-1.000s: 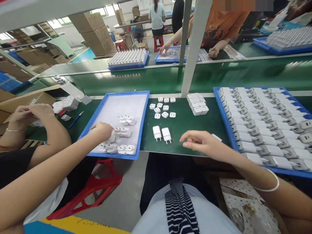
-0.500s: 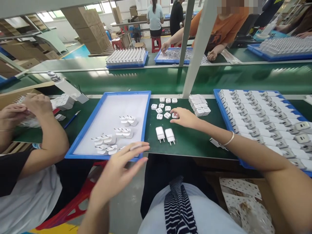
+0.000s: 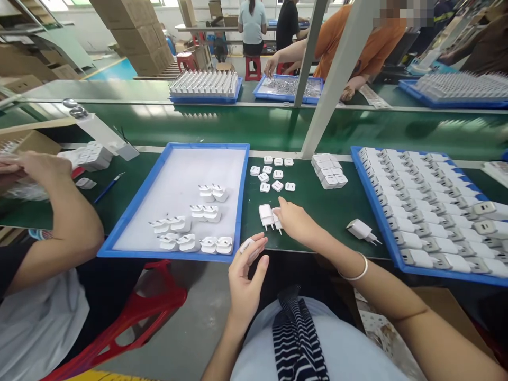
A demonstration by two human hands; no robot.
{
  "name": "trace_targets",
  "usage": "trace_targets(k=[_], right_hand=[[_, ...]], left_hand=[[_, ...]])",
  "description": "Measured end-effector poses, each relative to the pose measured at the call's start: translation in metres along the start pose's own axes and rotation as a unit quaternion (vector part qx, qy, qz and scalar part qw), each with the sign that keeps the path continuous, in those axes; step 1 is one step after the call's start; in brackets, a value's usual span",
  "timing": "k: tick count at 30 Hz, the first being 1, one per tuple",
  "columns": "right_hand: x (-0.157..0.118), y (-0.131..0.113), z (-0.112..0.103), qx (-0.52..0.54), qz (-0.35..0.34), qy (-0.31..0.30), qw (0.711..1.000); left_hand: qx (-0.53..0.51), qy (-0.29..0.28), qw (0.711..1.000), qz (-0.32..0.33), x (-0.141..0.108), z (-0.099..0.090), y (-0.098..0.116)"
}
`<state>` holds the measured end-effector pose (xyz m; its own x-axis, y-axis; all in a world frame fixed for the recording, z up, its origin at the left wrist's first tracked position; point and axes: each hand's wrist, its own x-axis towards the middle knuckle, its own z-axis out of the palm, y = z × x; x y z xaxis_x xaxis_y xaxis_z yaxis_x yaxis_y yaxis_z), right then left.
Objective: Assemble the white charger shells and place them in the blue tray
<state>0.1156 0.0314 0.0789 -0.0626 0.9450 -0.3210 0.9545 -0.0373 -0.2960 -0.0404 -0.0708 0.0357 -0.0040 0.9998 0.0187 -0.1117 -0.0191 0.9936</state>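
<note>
The left hand (image 3: pixel 246 267) hovers at the near edge of the green desk (image 3: pixel 337 206), its fingers pinched on a small white cap (image 3: pixel 246 245). The right hand (image 3: pixel 294 221) rests on the desk, fingers closed on one of two white charger plugs (image 3: pixel 277 218); the other plug (image 3: pixel 265 214) lies just left, touching it. Farther off sit loose white caps (image 3: pixel 272 174). A blue tray (image 3: pixel 135 211) of plugs lies left, another full tray (image 3: pixel 367 203) right.

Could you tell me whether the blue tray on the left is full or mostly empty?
Mostly empty: the left blue tray holds a few white chargers.
</note>
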Motion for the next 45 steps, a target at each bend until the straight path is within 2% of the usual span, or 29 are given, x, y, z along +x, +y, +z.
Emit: trace_targets(k=[7,12,15,19,24,28,39,41,43,45], right_hand=[[-0.014,-0.024,0.028,-0.005,0.103,0.092,0.99],[-0.002,-0.029,0.037,0.008,0.074,0.129,0.989],[0.004,-0.031,0.034,0.02,0.059,0.14,0.988],[-0.001,-0.034,0.035,0.017,0.056,0.183,0.981],[-0.006,-0.037,0.053,0.01,0.064,0.186,0.981],[0.003,-0.037,0.064,0.02,0.046,0.218,0.975],[0.034,-0.044,0.052,0.071,0.048,0.211,0.974],[0.035,-0.035,0.05,0.083,0.03,0.214,0.973],[0.027,-0.022,0.049,0.131,-0.021,0.234,0.963],[0.009,-0.009,0.05,0.212,-0.087,0.283,0.932]], left_hand=[[-0.09,-0.03,0.995,-0.031,-0.002,-0.009,0.004],[-0.123,-0.04,0.991,-0.043,-0.002,-0.016,0.008],[-0.119,-0.027,0.991,-0.054,-0.003,-0.018,0.008],[-0.101,-0.004,0.993,-0.057,-0.004,-0.018,0.004],[-0.069,0.003,0.996,-0.064,-0.006,-0.018,0.0],[-0.05,-0.011,0.996,-0.071,-0.004,-0.017,0.002],[-0.039,-0.009,0.994,-0.099,-0.002,-0.02,0.008],[-0.05,-0.004,0.994,-0.1,0.0,-0.019,0.006],[-0.074,0.013,0.992,-0.105,0.006,-0.016,0.004],[-0.114,0.036,0.987,-0.104,0.015,-0.008,0.004]])
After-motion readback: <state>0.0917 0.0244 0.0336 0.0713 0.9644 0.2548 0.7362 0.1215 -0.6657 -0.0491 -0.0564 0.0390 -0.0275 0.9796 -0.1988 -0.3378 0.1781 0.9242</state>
